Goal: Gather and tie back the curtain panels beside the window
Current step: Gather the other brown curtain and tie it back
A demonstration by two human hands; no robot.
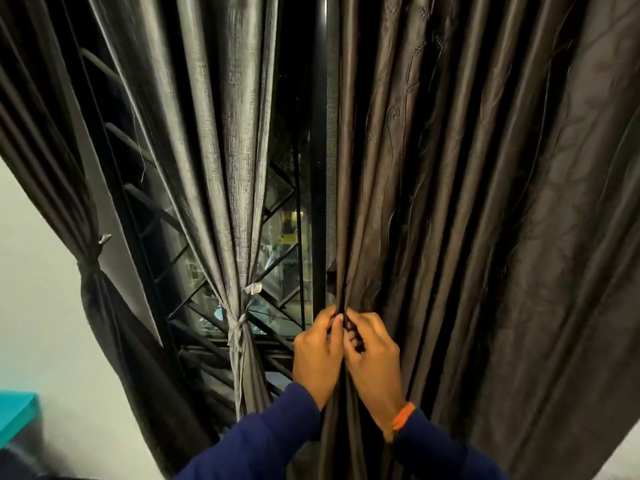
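At six o'clock both hands, left [317, 355] and right [372, 358], pinched the brown curtain's [450, 202] leading edge; soft, slippery, probably best bunched waist-high.

The left hand [317, 355] and the right hand [372, 362] sit side by side, touching, and their fingers [332, 315] pinch the front edge of the right curtain panel [467, 237]. This panel spreads to the right of the fingers and hangs on below them, between the two sleeves [277, 441]. Just left of the fingers stands the window frame post [318, 161], and the window grille [280, 271] lies behind it. Further left of the fingers hangs the middle curtain panel [228, 150], gathered by a tie [239, 327] at about the height of the fingers. Far left hangs the left curtain panel [52, 150], tied above finger height. A wall [41, 323] lies left of it.
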